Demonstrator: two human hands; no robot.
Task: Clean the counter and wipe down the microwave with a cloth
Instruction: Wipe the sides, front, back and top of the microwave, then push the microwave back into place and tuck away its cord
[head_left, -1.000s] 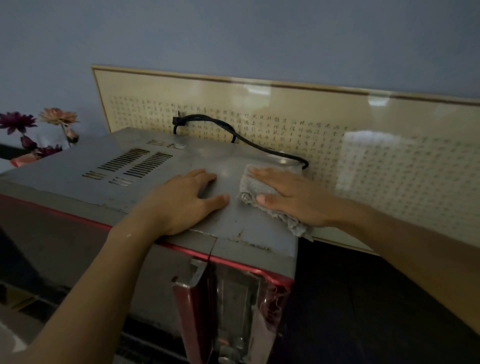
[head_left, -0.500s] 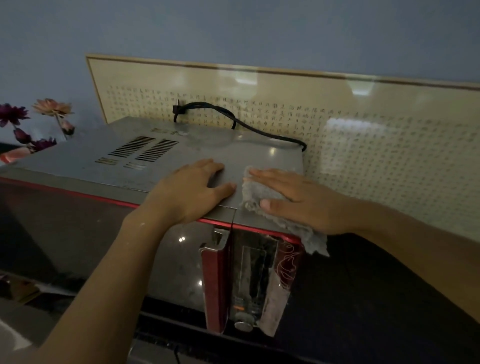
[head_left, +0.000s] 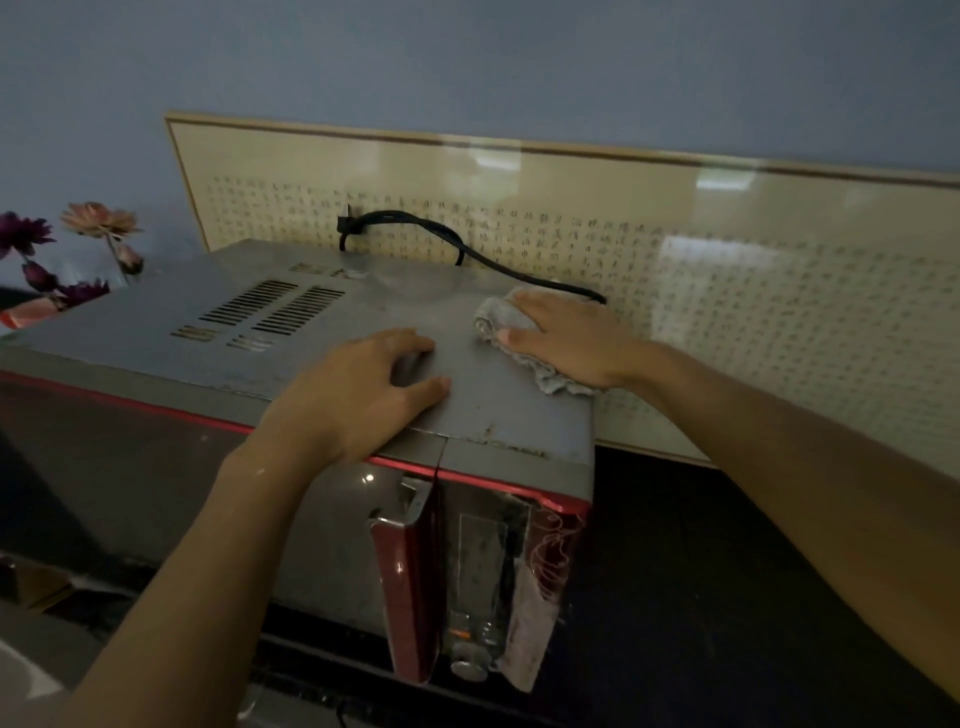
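Right hand (head_left: 566, 338), fingers (head_left: 537, 306) flat, pressed cloth (head_left: 496, 317) onto microwave (head_left: 311, 312) top, rear right corner. Left hand (head_left: 358, 395) rested open beside, gripping nothing.

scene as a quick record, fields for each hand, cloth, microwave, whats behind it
microwave: grey top, vent slots, red trim
cloth: grey, bunched, near top's back right corner
left hand: flat on microwave top, near front edge
right hand: flat on cloth, pressing it down
behind: black cord, framed panel; flowers at left
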